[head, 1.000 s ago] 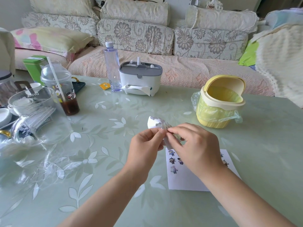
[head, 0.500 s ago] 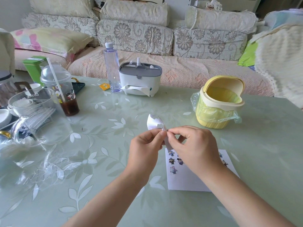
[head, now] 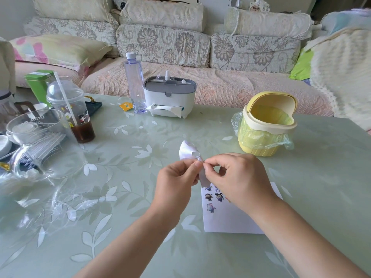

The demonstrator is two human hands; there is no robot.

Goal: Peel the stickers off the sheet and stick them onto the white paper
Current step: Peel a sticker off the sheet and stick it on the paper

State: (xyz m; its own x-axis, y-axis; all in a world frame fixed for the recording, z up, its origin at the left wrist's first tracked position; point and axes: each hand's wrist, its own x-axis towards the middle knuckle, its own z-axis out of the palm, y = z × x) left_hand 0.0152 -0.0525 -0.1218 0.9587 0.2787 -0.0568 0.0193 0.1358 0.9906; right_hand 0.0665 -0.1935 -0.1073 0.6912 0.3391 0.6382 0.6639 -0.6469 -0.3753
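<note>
- The sticker sheet (head: pixel 188 152) is in the air between the two hands, just above the far left corner of the white paper (head: pixel 230 221), which lies flat on the table (head: pixel 112 207).
- The long axis of the sheet runs from its curled far end, past the fingertips, down toward the person (the lower strip hangs between the two hands).
- The left hand (head: pixel 176 181) grips the sheet, with thumb and forefinger closed on its edge.
- The right hand (head: pixel 243 177) pinches at the same spot from the other side. Its fingertips are narrow and touch those of the left hand. I cannot tell if they hold a sticker or only the sheet edge.
- The right hand is the nearer one to the paper and hangs directly over it. The free area lies below the stickers already placed (head: pixel 213 197), so I judge that the coming move goes down and toward the person.
- Compared with one second ago, very little differs. Both hands and the sheet keep almost the same place, the curled end looks slightly more folded, and no new sticker is on the paper.
</note>
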